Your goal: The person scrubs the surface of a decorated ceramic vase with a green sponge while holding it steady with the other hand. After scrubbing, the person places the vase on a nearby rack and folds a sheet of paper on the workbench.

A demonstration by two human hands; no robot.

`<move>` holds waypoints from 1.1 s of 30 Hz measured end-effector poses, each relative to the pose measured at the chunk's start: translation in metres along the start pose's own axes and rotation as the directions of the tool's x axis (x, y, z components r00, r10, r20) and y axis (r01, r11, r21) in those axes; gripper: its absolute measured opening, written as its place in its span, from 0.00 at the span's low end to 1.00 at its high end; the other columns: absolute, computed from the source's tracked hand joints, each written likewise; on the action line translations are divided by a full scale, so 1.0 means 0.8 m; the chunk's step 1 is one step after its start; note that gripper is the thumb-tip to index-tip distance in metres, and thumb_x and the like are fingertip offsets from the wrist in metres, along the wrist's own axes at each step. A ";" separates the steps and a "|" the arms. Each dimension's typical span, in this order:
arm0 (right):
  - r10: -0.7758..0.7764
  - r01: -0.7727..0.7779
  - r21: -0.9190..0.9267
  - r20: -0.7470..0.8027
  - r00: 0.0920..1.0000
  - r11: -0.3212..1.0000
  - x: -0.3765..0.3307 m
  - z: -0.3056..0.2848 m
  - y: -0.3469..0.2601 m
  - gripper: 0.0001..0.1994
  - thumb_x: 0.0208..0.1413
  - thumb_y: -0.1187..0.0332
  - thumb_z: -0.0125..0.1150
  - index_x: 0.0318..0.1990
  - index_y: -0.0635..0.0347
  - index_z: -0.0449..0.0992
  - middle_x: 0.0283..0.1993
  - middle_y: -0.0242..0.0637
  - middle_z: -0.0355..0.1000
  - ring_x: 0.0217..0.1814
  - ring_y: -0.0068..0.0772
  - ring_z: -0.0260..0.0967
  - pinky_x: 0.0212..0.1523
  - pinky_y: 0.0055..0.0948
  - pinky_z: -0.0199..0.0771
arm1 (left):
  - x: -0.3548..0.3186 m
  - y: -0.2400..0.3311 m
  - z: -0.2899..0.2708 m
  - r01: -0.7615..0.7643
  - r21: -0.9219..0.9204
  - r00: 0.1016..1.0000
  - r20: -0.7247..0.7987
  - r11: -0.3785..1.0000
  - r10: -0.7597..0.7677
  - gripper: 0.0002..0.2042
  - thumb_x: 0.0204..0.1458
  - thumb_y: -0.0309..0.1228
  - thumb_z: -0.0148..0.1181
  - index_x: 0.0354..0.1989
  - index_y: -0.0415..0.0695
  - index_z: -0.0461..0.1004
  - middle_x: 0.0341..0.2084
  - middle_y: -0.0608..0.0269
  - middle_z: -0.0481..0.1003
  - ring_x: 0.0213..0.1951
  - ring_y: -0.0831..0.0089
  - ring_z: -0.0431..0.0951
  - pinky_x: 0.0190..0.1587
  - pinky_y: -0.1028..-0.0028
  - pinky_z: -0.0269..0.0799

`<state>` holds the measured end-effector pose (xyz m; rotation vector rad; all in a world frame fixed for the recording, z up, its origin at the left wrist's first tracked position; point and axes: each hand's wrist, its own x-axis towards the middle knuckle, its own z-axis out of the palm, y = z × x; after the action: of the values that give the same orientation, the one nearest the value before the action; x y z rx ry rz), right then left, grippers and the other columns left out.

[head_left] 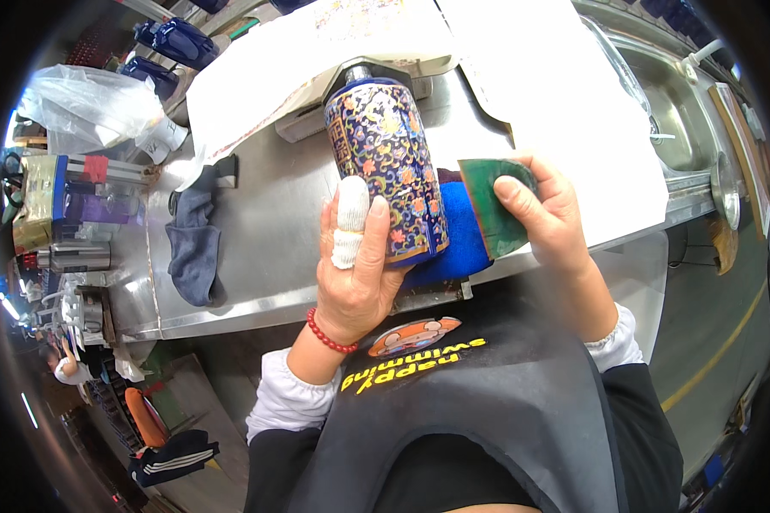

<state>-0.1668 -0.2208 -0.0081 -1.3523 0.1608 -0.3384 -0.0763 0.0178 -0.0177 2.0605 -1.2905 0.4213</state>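
A dark blue bottle [385, 145] with a colourful floral pattern lies tilted, its neck pointing away from me toward a metal holder [411, 75]. My left hand [351, 274] is wrapped round its near end. One finger of that hand wears a white knitted finger cover [350, 222]. To the right of the bottle, my right hand [556, 209] pinches a flat green scraper [494, 205] between thumb and fingers. The scraper's straight edge faces the bottle, a small distance away. A bright blue cloth [460, 229] lies beneath, beside the bottle.
A steel worktop [257, 222] carries a grey-blue cloth [195, 239] on the left. White sheets [573, 128] cover its back and right parts. A steel sink [667, 111] stands at far right. Blue bottles [178, 43] and a plastic bag [94, 107] are at back left.
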 end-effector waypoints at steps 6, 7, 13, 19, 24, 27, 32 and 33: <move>0.104 -0.106 0.030 0.062 0.993 0.994 -0.004 0.001 0.007 0.09 0.66 0.69 0.61 0.48 0.64 0.76 0.41 0.27 0.76 0.42 0.14 0.70 0.43 0.18 0.73 | -0.006 0.009 -0.005 -0.037 0.175 0.996 0.088 0.984 0.021 0.32 0.47 0.23 0.69 0.65 0.47 0.73 0.60 0.39 0.72 0.64 0.39 0.69 0.73 0.49 0.47; 0.098 -0.099 0.020 0.064 0.993 0.995 -0.003 0.000 0.008 0.09 0.66 0.69 0.61 0.48 0.63 0.76 0.40 0.27 0.76 0.42 0.14 0.69 0.43 0.18 0.72 | -0.006 0.013 -0.005 -0.005 0.203 0.996 0.089 0.979 -0.013 0.28 0.48 0.21 0.67 0.61 0.53 0.77 0.58 0.43 0.74 0.64 0.42 0.70 0.73 0.49 0.47; 0.084 -0.081 -0.047 0.048 0.995 0.996 0.001 -0.003 0.010 0.08 0.64 0.68 0.63 0.46 0.62 0.76 0.38 0.27 0.75 0.40 0.14 0.68 0.41 0.19 0.70 | 0.004 0.020 -0.009 -0.076 0.210 0.996 0.065 0.975 0.064 0.24 0.49 0.22 0.66 0.56 0.55 0.80 0.55 0.51 0.78 0.65 0.49 0.70 0.74 0.48 0.42; 0.129 -0.129 -0.005 0.049 0.990 0.992 0.001 -0.005 0.010 0.08 0.65 0.68 0.62 0.46 0.63 0.76 0.38 0.27 0.75 0.39 0.14 0.68 0.41 0.19 0.71 | 0.006 0.023 -0.012 -0.060 0.197 0.996 0.074 0.979 0.046 0.24 0.47 0.27 0.68 0.57 0.52 0.80 0.56 0.48 0.76 0.66 0.48 0.68 0.74 0.47 0.40; 0.101 -0.102 0.016 0.074 0.992 0.995 0.002 -0.007 0.008 0.09 0.65 0.67 0.63 0.46 0.63 0.77 0.37 0.26 0.75 0.39 0.13 0.68 0.40 0.19 0.71 | 0.011 0.017 -0.021 -0.012 -0.067 0.998 0.068 0.998 0.017 0.22 0.52 0.31 0.66 0.57 0.43 0.77 0.57 0.40 0.74 0.66 0.40 0.66 0.74 0.47 0.39; 0.162 -0.163 -0.008 0.185 0.969 0.987 0.002 -0.013 -0.001 0.10 0.64 0.67 0.63 0.46 0.64 0.77 0.37 0.27 0.75 0.38 0.14 0.69 0.38 0.19 0.72 | 0.017 0.016 -0.016 0.046 -0.097 0.999 0.028 0.994 -0.043 0.22 0.48 0.36 0.71 0.51 0.43 0.74 0.61 0.33 0.68 0.68 0.35 0.61 0.73 0.44 0.37; 0.239 -0.222 -0.088 0.335 0.911 0.971 0.005 -0.013 -0.011 0.11 0.62 0.66 0.65 0.46 0.63 0.77 0.37 0.30 0.77 0.37 0.16 0.71 0.38 0.21 0.73 | 0.028 0.027 -0.009 0.123 -0.076 0.992 0.006 0.990 -0.123 0.18 0.45 0.35 0.73 0.42 0.45 0.72 0.61 0.30 0.65 0.68 0.33 0.58 0.73 0.41 0.35; 0.209 -0.181 -0.112 0.348 0.914 0.977 0.006 -0.012 -0.011 0.11 0.62 0.66 0.65 0.46 0.63 0.77 0.37 0.30 0.77 0.37 0.16 0.71 0.38 0.21 0.73 | 0.030 0.029 -0.009 0.112 -0.047 0.994 0.011 0.993 -0.111 0.18 0.44 0.35 0.73 0.41 0.45 0.72 0.61 0.29 0.65 0.68 0.33 0.58 0.73 0.41 0.35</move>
<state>-0.1662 -0.2326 -0.0014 -1.4382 0.0034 0.0874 -0.0852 -0.0001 0.0099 2.0841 -1.1725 0.3287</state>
